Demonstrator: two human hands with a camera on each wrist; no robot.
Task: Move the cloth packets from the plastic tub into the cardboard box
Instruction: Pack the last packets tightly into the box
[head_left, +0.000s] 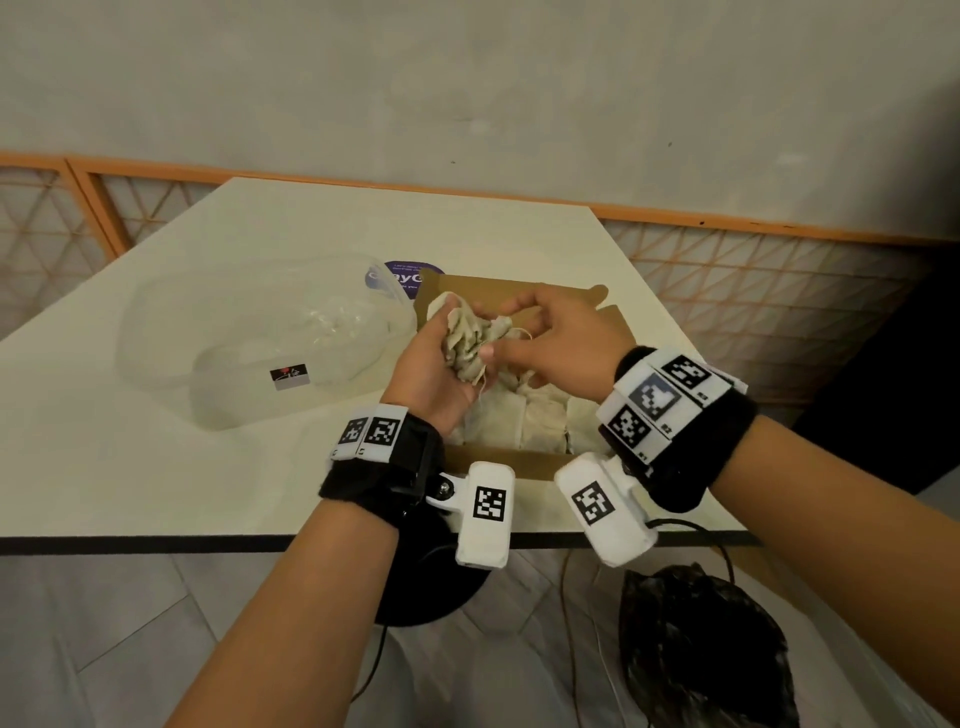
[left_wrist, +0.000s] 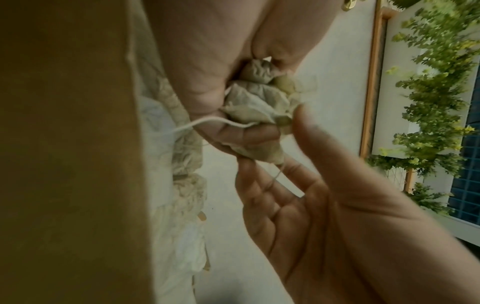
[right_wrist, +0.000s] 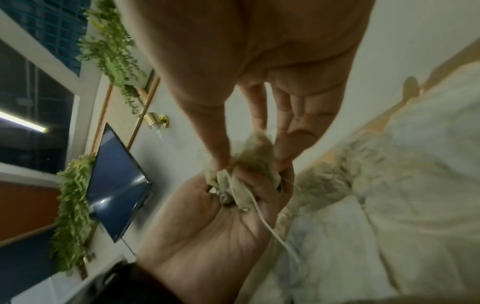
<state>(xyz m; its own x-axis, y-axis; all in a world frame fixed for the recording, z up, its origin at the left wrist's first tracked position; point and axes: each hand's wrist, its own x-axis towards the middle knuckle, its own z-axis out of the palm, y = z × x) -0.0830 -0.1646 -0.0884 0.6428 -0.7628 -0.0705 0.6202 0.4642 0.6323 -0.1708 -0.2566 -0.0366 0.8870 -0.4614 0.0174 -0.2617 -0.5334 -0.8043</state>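
Over the open cardboard box (head_left: 498, 463), my left hand (head_left: 423, 371) grips a crumpled beige cloth packet (head_left: 467, 340) in its palm. My right hand (head_left: 561, 338) meets it from the right and pinches the same packet between thumb and fingers. A thin white string hangs from the packet (right_wrist: 249, 164). Seen from the left wrist, the packet (left_wrist: 257, 102) is bunched between both hands beside the brown box wall (left_wrist: 64, 164). Several more cloth packets (head_left: 535, 415) lie inside the box. Left of the box, the clear plastic tub (head_left: 249, 322) shows no packets inside.
The white table's front edge (head_left: 311, 540) runs just below my wrists. A purple round sticker (head_left: 410, 275) lies behind the box. On the floor are a black plastic bag (head_left: 701, 649), cables and a black round base (head_left: 431, 577). An orange-framed lattice rail (head_left: 779, 270) runs behind the table.
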